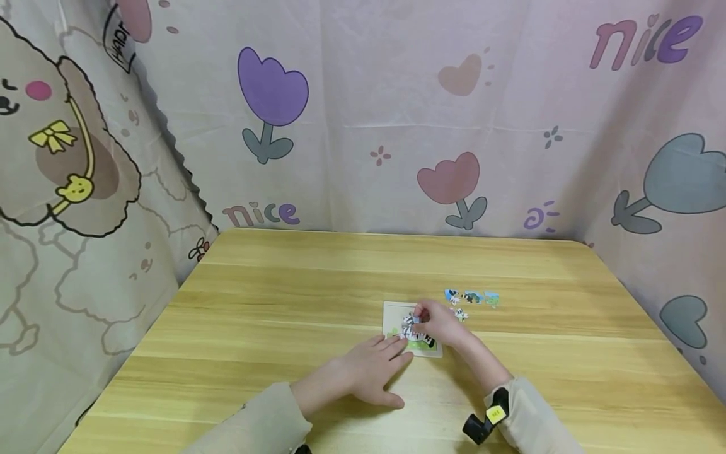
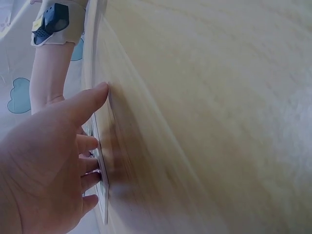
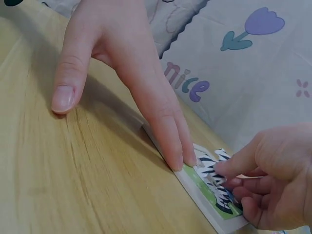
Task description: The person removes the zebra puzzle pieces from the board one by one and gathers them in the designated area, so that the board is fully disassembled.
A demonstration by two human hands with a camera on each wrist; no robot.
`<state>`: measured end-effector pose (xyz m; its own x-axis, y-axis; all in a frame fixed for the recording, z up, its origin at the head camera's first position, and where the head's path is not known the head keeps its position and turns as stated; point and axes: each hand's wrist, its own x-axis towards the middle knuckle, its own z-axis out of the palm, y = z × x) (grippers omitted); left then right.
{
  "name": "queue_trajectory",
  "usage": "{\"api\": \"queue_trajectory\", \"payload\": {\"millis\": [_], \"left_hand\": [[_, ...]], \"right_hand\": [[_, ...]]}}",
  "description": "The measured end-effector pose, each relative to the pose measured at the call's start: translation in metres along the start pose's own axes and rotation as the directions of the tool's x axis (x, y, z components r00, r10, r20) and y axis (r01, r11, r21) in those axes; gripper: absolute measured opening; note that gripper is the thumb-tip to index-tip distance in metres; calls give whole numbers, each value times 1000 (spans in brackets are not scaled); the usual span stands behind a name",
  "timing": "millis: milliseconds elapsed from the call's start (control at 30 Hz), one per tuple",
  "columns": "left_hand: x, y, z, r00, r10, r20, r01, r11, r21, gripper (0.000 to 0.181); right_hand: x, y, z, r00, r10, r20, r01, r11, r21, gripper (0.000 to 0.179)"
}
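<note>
A small jigsaw puzzle board [image 1: 393,313] with a pale frame lies on the table, a partly assembled zebra picture [image 3: 207,187] on green ground showing in it. My left hand [image 1: 374,369] is spread, its straight fingertips resting on the board's near left part and its thumb on the wood. In the left wrist view the same left hand [image 2: 51,156] hides most of the board. From the right, my right hand [image 1: 442,321] reaches over the board. Thumb and fingers of the right hand [image 3: 275,175] pinch a zebra-striped puzzle piece [image 3: 222,155] against the picture; fingers partly cover it.
Several loose puzzle pieces [image 1: 472,297] lie beyond and right of the board, one piece [image 1: 462,314] close to the right wrist. The wooden table [image 1: 272,277] meets a printed curtain [image 1: 363,113] at the back and sides. A black wrist camera [image 1: 479,429] sits on the right sleeve.
</note>
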<state>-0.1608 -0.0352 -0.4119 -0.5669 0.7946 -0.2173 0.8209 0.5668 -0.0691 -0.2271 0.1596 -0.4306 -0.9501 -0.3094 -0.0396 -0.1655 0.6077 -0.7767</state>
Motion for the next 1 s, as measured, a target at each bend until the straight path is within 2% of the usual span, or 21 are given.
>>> {"api": "queue_trajectory", "payload": {"millis": [267, 467, 733, 1000], "left_hand": [[-1, 1, 0, 1000, -6, 4, 6, 1000, -8, 81], [-2, 2, 1, 1000, -11, 10, 11, 1000, -17, 80], [-2, 1, 4, 1000, 0, -4, -1, 1000, -29, 80], [-6, -3, 1, 1000, -14, 0, 14, 998, -55, 80]], "right_hand": [[-5, 11, -8, 1000, -23, 19, 19, 981, 194, 15], [-16, 18, -22, 999, 32, -22, -25, 960, 279, 18], [-30, 34, -53, 996, 52, -77, -27, 955, 294, 18], [-42, 58, -76, 981, 128, -143, -76, 944, 323, 20]]}}
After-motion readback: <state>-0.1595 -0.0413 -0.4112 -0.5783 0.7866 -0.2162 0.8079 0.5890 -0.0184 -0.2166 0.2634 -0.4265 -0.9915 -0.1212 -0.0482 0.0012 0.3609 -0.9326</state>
